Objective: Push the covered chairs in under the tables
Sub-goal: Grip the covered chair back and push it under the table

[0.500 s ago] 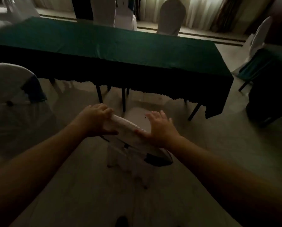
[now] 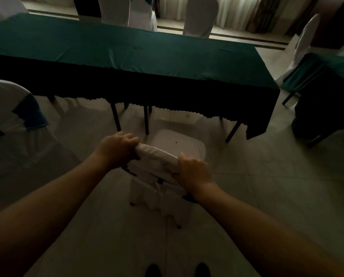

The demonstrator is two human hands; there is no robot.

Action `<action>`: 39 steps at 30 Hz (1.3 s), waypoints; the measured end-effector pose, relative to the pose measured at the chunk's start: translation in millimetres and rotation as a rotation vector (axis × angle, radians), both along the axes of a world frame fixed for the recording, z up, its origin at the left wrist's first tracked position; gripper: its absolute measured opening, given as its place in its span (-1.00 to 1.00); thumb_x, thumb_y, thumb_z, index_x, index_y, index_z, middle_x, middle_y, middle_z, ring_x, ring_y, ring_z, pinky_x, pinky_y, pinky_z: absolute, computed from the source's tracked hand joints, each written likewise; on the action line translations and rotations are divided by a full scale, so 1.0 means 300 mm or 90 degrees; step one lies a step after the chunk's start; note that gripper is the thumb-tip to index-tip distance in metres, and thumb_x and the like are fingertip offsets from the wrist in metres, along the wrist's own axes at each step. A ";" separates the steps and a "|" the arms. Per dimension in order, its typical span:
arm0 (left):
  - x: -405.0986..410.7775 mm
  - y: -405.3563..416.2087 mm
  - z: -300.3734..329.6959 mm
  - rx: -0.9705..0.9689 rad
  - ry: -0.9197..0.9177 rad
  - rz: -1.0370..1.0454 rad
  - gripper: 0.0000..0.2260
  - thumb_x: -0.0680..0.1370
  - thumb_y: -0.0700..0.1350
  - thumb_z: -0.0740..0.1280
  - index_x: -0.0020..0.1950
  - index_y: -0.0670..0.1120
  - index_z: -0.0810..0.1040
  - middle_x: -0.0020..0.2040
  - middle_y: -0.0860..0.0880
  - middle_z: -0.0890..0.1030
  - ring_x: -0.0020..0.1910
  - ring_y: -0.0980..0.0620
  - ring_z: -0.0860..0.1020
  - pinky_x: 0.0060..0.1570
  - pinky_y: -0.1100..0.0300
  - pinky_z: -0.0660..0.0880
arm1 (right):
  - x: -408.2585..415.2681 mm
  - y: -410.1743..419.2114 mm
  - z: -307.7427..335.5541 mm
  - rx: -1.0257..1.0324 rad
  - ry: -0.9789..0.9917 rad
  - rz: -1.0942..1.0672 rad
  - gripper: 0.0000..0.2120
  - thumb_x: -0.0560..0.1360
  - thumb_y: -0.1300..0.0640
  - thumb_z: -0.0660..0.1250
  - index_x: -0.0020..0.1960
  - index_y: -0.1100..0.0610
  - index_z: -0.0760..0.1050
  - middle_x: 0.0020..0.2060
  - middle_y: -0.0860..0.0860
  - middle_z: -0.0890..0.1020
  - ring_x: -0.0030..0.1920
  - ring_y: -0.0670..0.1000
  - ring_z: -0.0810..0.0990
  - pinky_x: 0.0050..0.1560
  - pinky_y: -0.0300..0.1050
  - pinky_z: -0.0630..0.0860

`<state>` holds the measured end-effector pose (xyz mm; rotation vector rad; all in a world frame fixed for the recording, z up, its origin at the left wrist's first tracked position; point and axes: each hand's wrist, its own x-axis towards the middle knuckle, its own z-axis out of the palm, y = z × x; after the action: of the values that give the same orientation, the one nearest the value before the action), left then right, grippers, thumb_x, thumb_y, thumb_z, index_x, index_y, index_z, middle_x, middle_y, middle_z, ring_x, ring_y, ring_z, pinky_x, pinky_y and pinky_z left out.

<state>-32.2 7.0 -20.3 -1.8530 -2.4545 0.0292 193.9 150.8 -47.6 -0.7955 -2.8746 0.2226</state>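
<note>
White cloth everywhere, dim light. Far left: another covered chair (image 2: 9, 116) with a blue sash, standing out from the table, near the left forearm. Ahead: long table (image 2: 127, 50) under green cloth (image 2: 187, 62), dark skirt hanging low along the near edge, thin black table legs (image 2: 115, 118) showing beneath.

Left hand (image 2: 115, 150): curled over the left end of the backrest, fingers wrapped round the top edge, gripping through the cover. Centre: covered chair (image 2: 175, 150), seat pointing at the table, front of the seat just short of the skirt, not yet under. Right hand (image 2: 195, 170): clamped on the right end of the backrest, fingers folded over the top.

Risks, judged from this: seat lined up close to the two black legs left of centre, so a straight push could knock a chair leg against them and jolt the table. Loose cover bunched under both grips, so could slip or ride up instead of moving the frame. Hanging cover hem (image 2: 159, 198) low at the back, near the shoes (image 2: 153, 270), so easy to tread on. Skirt could drag with the seat and pull the green cloth askew. Far right: second green table (image 2: 327, 70), well apart.
</note>
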 end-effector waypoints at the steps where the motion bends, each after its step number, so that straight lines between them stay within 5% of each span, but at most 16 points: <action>1: 0.000 0.002 0.000 -0.002 0.004 -0.007 -0.61 0.45 0.22 0.36 0.13 -0.01 0.51 0.06 -0.03 0.56 -0.02 -0.10 0.53 -0.22 -0.02 0.56 | 0.003 0.008 -0.004 0.011 0.007 0.009 -0.68 0.39 -0.15 0.42 -0.09 0.03 0.40 -0.29 0.03 0.57 -0.36 0.11 0.56 -0.42 -0.14 0.21; 4: 0.000 0.030 0.010 -0.002 0.012 -0.017 -0.62 0.43 0.21 0.40 0.10 -0.02 0.53 0.03 -0.04 0.58 -0.05 -0.12 0.54 -0.28 0.00 0.56 | 0.007 0.041 0.003 0.036 0.016 0.023 -0.69 0.36 -0.14 0.44 -0.12 0.02 0.40 -0.33 0.02 0.57 -0.40 0.09 0.55 -0.45 -0.17 0.13; 9: 0.022 0.102 0.031 0.023 0.003 -0.015 -0.60 0.36 0.13 0.51 0.02 -0.10 0.55 -0.07 -0.12 0.61 -0.17 -0.21 0.55 -0.36 0.00 0.52 | -0.005 0.135 0.049 0.049 -0.016 0.031 -0.66 0.39 -0.19 0.40 -0.07 0.02 0.40 -0.25 0.06 0.60 -0.29 0.15 0.58 -0.37 -0.10 0.28; 16: 0.063 0.242 -0.001 0.056 -0.009 0.003 -0.59 0.43 0.15 0.43 0.13 -0.08 0.47 -0.01 -0.13 0.56 -0.11 -0.19 0.52 -0.22 -0.05 0.54 | 0.027 0.299 0.113 0.102 -0.043 0.034 -0.63 0.36 -0.26 0.39 -0.03 -0.03 0.43 -0.19 0.02 0.61 -0.24 0.10 0.59 -0.32 -0.11 0.33; 23: 0.075 0.384 0.012 0.102 0.017 0.015 -0.63 0.40 0.04 0.49 0.08 -0.08 0.48 -0.10 -0.14 0.58 -0.20 -0.17 0.52 -0.36 0.01 0.48 | 0.019 0.475 0.148 0.141 -0.026 0.038 -0.61 0.29 -0.22 0.47 -0.08 -0.03 0.42 -0.23 0.03 0.61 -0.28 0.12 0.59 -0.32 -0.13 0.28; 39: 0.117 0.929 0.036 0.134 0.013 0.121 -0.60 0.41 0.06 0.49 0.13 -0.08 0.48 -0.05 -0.12 0.57 -0.16 -0.16 0.54 -0.32 0.04 0.49 | -0.029 1.094 0.223 0.144 -0.042 0.105 -0.59 0.35 -0.23 0.43 0.05 -0.04 0.42 -0.14 0.02 0.58 -0.21 0.07 0.58 -0.28 -0.10 0.29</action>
<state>3.0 285.5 -9.4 -1.5259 -2.5003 -0.1911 185.1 479.0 19.4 -0.5360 -2.9574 -0.1114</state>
